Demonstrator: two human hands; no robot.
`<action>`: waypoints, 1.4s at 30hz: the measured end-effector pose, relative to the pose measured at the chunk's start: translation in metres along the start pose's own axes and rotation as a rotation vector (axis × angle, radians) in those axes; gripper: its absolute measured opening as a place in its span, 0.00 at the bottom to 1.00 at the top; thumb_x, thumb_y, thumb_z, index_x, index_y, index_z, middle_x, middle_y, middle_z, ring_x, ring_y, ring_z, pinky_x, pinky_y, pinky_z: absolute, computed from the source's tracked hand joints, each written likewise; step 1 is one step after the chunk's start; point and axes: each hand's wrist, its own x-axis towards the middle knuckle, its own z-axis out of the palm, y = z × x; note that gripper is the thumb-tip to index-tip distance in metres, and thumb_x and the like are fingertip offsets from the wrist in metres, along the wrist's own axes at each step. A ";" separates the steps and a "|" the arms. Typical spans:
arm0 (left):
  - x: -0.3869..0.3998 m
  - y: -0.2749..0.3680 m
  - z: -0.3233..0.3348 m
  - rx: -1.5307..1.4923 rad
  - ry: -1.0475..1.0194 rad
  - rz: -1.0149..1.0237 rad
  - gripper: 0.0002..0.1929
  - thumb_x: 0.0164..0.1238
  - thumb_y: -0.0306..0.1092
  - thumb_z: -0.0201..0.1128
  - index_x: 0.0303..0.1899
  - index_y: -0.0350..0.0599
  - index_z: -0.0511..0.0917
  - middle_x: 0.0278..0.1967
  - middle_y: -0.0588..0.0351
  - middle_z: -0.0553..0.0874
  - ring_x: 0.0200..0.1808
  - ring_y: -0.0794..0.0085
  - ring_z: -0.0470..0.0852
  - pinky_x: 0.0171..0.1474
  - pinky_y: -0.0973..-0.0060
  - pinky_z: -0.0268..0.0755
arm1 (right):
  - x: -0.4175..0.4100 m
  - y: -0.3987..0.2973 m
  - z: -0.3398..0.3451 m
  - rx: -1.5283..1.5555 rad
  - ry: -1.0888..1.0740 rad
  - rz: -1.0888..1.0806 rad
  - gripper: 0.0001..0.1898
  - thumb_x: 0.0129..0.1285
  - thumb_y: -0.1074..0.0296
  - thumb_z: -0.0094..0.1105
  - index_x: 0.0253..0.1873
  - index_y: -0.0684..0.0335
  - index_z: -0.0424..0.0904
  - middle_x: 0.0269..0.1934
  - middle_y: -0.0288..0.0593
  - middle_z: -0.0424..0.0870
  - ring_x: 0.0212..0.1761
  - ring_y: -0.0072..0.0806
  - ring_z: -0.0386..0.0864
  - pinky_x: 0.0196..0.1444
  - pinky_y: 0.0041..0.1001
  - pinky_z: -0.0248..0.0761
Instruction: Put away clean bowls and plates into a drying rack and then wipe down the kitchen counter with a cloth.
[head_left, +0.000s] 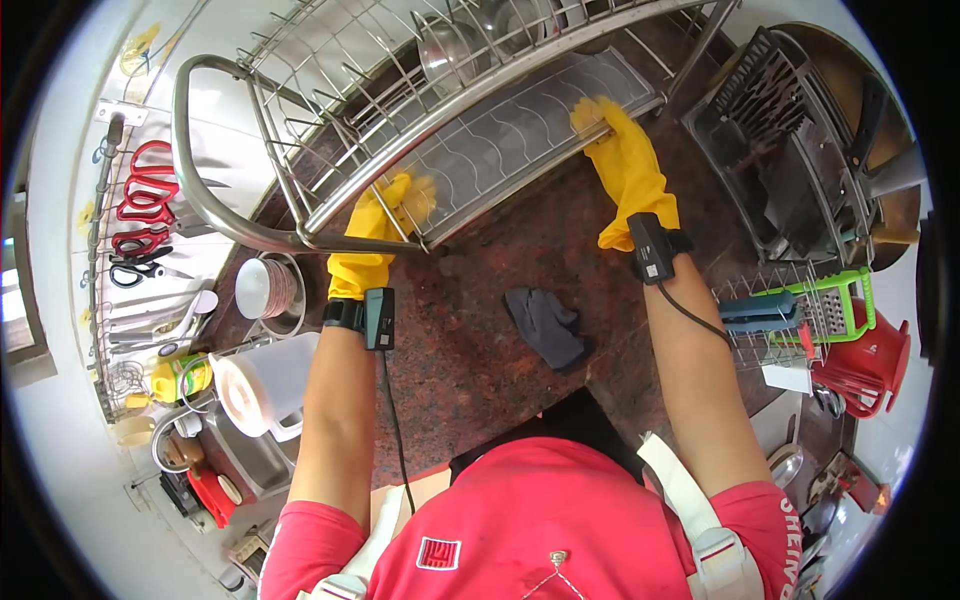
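A translucent grey drip tray (510, 135) with wavy ridges lies in the lower level of a steel dish rack (390, 154). Both my hands wear yellow rubber gloves and grip this tray. At its left end is my left hand (386, 206), partly behind the rack's thin side bars. Some of its fingers show dimly through the plastic. My right hand (611, 135) holds the front edge near the right end, its fingertips also blurred through the tray. A crumpled dark grey cloth (547, 326) lies on the reddish-brown stone counter (465, 300) between my forearms.
Steel bowls (450, 56) stand in the rack's upper level. Left are stacked bowls (266, 289), a plastic pitcher (259, 382), a sink (251, 446) and hanging red-handled scissors (146, 199). On the right stand a black cutlery rack (772, 142), a green-framed grater (832, 307) and a red basket (866, 367).
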 end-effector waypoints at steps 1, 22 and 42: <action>-0.001 0.000 0.000 0.001 0.000 -0.002 0.26 0.76 0.38 0.62 0.68 0.34 0.69 0.62 0.40 0.80 0.60 0.55 0.82 0.61 0.63 0.78 | 0.001 0.000 0.000 -0.002 -0.012 0.002 0.21 0.74 0.71 0.56 0.66 0.74 0.66 0.65 0.60 0.72 0.67 0.49 0.73 0.71 0.47 0.70; 0.000 -0.007 -0.001 -0.068 -0.038 -0.047 0.30 0.80 0.51 0.55 0.68 0.32 0.70 0.63 0.40 0.79 0.62 0.56 0.79 0.67 0.63 0.70 | 0.001 0.003 -0.003 -0.048 0.001 -0.014 0.20 0.73 0.70 0.59 0.65 0.69 0.71 0.62 0.58 0.77 0.63 0.47 0.77 0.68 0.43 0.71; 0.007 -0.013 -0.001 0.029 -0.119 0.017 0.29 0.80 0.49 0.55 0.71 0.40 0.68 0.66 0.47 0.76 0.64 0.62 0.78 0.68 0.66 0.70 | -0.011 -0.004 0.007 -0.117 0.025 -0.091 0.15 0.72 0.69 0.60 0.60 0.66 0.74 0.54 0.50 0.82 0.56 0.39 0.82 0.60 0.36 0.77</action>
